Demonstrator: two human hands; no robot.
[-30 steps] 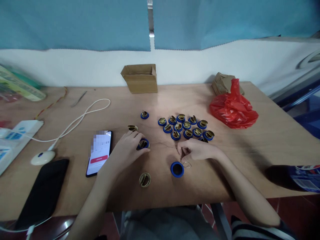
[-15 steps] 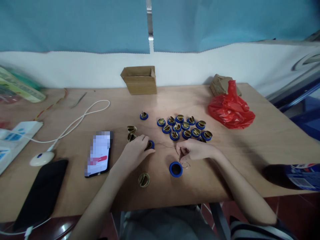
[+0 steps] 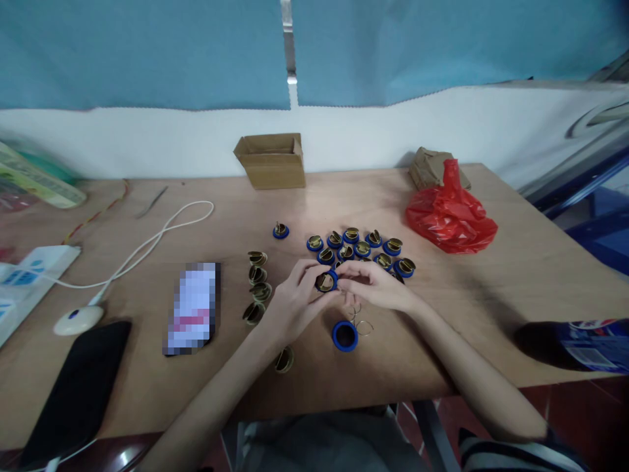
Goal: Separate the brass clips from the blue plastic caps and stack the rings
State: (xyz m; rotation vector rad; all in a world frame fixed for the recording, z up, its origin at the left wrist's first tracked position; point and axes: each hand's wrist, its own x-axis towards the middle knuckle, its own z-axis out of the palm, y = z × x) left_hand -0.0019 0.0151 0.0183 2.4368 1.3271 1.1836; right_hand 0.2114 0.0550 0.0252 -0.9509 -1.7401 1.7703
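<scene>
Between my two hands, just above the table, is a round blue-rimmed piece with a gold-coloured metal fitting (image 3: 325, 282). My left hand (image 3: 295, 298) grips it from the left with thumb and fingers. From the right, the fingertips of my right hand (image 3: 371, 282) close on its edge. Below them on the table lies a blue ring with a dark centre (image 3: 345, 335), with thin gold wire rings (image 3: 364, 327) beside it. Several gold round fittings (image 3: 260, 291) stand in a column left of my left hand, and one more gold fitting (image 3: 284, 360) lies nearer the front edge.
Behind my hands sits a cluster of several blue-rimmed gold pieces (image 3: 362, 248); a single one (image 3: 280, 230) stands apart. Around them are an open cardboard box (image 3: 278, 170), a red plastic bag (image 3: 452, 219), a bottle (image 3: 574, 345), a phone (image 3: 191, 308), a black phone (image 3: 76, 390) and a white cable (image 3: 147, 242).
My left hand has moved right with the blue-rimmed piece, uncovering more of the gold fittings. My right hand has shifted slightly left and up, and its fingers now meet the piece.
</scene>
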